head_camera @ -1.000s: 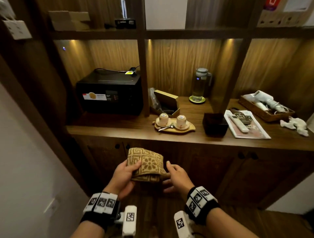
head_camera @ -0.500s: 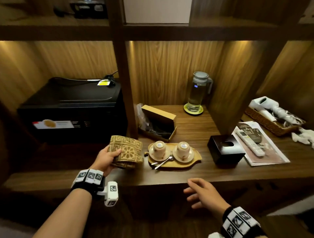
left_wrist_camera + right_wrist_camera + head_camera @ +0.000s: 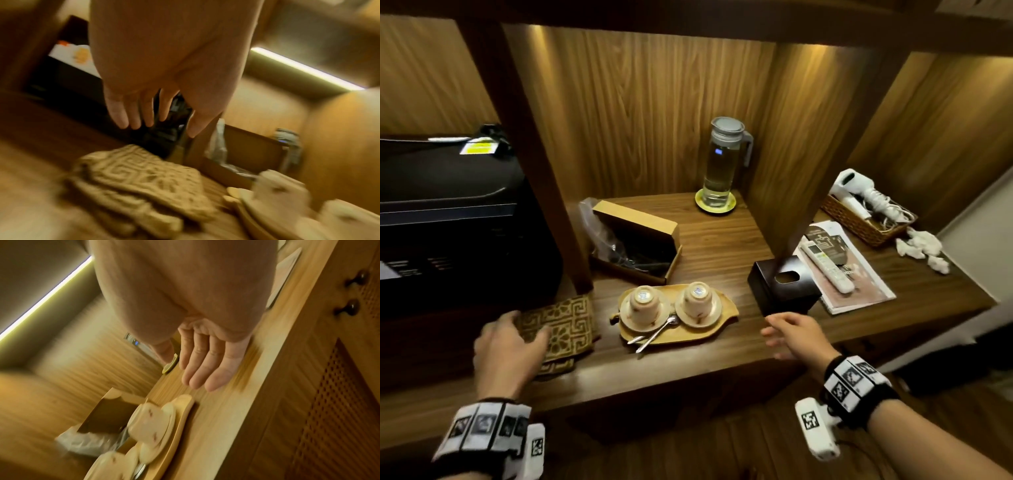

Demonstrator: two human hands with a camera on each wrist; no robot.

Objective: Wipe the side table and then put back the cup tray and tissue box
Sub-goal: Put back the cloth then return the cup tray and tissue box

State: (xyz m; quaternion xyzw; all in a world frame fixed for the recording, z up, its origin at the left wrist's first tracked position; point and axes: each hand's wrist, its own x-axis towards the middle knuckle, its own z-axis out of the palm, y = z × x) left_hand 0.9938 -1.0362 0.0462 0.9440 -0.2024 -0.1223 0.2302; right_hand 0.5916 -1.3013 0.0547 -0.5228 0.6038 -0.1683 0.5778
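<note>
Cup tray [image 3: 678, 317] sits at the counter's [image 3: 722, 246] front edge, tissue box [image 3: 782, 286] beside it. Left hand [image 3: 508, 347] hovers slack-fingered over the folded cloth [image 3: 566, 323]; right hand [image 3: 796, 334] spread, empty

Folded cloth [image 3: 558, 325] beside cup tray [image 3: 726, 317] (two upturned cups), tissue box [image 3: 767, 289] right

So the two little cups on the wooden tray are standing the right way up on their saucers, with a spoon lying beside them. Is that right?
Not quite. In the head view both cups on the tray sit upside down on their saucers, bases facing up. The rest holds: the spoon lies beside them on the tray.
</note>
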